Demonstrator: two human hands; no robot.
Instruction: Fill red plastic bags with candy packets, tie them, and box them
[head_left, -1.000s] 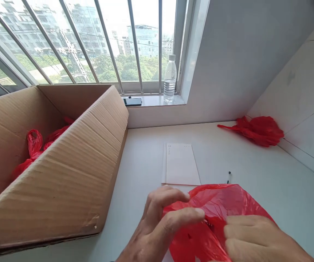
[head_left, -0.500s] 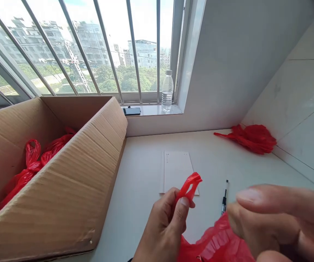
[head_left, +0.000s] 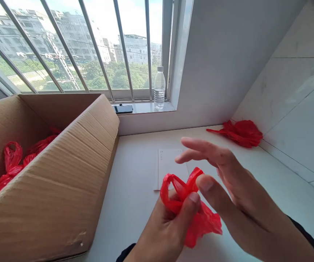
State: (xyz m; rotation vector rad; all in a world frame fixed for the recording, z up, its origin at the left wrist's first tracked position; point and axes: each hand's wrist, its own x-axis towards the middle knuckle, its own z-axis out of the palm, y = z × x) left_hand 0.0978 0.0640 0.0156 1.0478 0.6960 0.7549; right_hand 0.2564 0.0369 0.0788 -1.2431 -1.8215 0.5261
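Note:
Bunched in my left hand (head_left: 170, 225) is a red plastic bag (head_left: 200, 225), pinched between thumb and fingers. One handle loop stands up over the left fingers, and a second bit of red film sticks up beside it. The bag's lower part hangs crumpled to the right of the left thumb. My right hand (head_left: 228, 178) is spread above and to the right, thumb apart from the fingers. Its thumb tip is at the upper red film; I cannot tell whether it touches. Behind the hands lies a white notebook (head_left: 170, 163), partly covered.
A tall cardboard box (head_left: 64, 182) with knotted red bags (head_left: 12, 163) inside stands at the left. A heap of red bags (head_left: 241, 134) lies at the back right against the wall. A water bottle (head_left: 159, 89) and a phone (head_left: 123, 109) rest on the windowsill.
My right hand has come in from the lower right, its fingers now spread over the bag. The bag is gathered up higher, with more film at my left hand. The view has shifted right.

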